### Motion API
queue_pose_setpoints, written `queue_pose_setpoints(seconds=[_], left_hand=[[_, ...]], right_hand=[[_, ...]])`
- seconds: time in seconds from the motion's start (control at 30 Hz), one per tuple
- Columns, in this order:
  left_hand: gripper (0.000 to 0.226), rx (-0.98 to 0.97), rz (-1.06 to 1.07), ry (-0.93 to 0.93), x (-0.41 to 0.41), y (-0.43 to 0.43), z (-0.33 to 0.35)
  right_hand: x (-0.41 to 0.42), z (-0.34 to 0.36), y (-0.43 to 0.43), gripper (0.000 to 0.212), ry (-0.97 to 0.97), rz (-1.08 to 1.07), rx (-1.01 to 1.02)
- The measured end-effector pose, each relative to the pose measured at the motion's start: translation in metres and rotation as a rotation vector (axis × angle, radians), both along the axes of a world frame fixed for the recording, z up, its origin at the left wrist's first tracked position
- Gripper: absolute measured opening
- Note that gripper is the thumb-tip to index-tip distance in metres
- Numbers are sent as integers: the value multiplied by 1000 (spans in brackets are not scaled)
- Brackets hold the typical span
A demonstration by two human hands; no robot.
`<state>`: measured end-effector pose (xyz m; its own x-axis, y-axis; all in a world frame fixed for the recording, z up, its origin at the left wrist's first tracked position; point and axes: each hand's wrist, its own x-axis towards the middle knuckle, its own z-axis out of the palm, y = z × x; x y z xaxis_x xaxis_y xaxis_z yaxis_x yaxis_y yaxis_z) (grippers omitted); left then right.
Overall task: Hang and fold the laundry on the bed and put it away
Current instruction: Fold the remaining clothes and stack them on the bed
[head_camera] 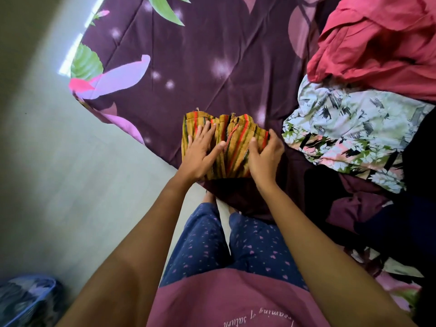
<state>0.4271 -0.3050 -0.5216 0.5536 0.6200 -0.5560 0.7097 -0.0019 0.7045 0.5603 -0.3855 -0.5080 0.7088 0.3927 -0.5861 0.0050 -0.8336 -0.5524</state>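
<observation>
Mustard-yellow with orange and dark stripes, folded down to a small packet: striped garment (236,147), lying on the bed (188,67) close to its near corner, right in front of the standing person. Pressed flat under the left hand (200,151), fingers straight and spread on the cloth, nothing gripped. Held at its right edge by the right hand (265,158), fingers curled round the fold and thumb on top. Looked like the last smoothing of one fold, so that piece judged nearly finished but not yet put away. Plenty left, by the look of it: red cloth (377,43) heaped at the far right, floral garment (354,128) crumpled just beside the packet, dark clothes (412,220) bunched nearer the edge, all unfolded. Showed no hanger and no wardrobe anywhere, so hanging and storing judged still ahead. Blurred blue basket (28,300) on the floor (59,185) at lower left, contents too unclear to name. Judged early in the job, one item close to done against a whole pile waiting
</observation>
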Motion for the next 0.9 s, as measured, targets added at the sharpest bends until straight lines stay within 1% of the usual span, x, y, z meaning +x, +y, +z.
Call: queue_pose_setpoints(seconds=[0.07, 0.17, 0.23, 0.33, 0.4, 0.43, 0.47, 0.53, 0.57, 0.6, 0.63, 0.67, 0.7, 0.77, 0.8, 0.83, 0.9], left_hand=[[80, 5, 21, 7, 5, 1, -1], [87, 13, 10, 37, 7, -3, -1], [82, 31, -29, 78, 8, -8, 0], [71, 56, -51, 134, 9, -7, -4], [67, 49, -22, 157, 12, -6, -3], [66, 66, 36, 154, 16, -8, 0], [65, 89, 123, 156, 19, -10, 7], [58, 95, 363, 173, 24, -10, 20], [54, 41, 486, 163, 23, -9, 21], [55, -109, 608, 124, 23, -5, 25], [67, -294, 721, 54, 22, 0, 28], [81, -477, 815, -39, 20, 4, 31], [83, -594, 879, -136, 16, 8, 35], [61, -669, 937, -291, 9, 17, 48], [57, -702, 953, -344, 2, 23, 50], [58, -725, 973, -395, -3, 28, 59], [59, -750, 997, -501, -13, 33, 70]], right_hand=[[7, 0, 1, 59, 137, -107, -38], [12, -5, 1, 63, 209, -99, -39], [15, -6, 3, 69, 274, -145, -17], [21, -9, 7, 81, 437, -321, 9], [26, -10, 8, 89, 536, -412, 20], [29, -10, 9, 89, 588, -427, 28], [30, -11, 9, 80, 639, -425, 58], [26, -3, 15, 43, 662, -384, 108], [23, 2, 19, 35, 640, -353, 110], [18, 5, 22, 38, 607, -309, 112], [13, 9, 25, 46, 577, -271, 132], [9, 11, 28, 49, 554, -243, 157], [3, 17, 32, 43, 564, -224, 201], [-7, 30, 38, 18, 633, -181, 299], [-11, 40, 40, 9, 640, -131, 340], [-14, 51, 41, 7, 624, -80, 379], [-17, 63, 39, 16, 560, -19, 466]])
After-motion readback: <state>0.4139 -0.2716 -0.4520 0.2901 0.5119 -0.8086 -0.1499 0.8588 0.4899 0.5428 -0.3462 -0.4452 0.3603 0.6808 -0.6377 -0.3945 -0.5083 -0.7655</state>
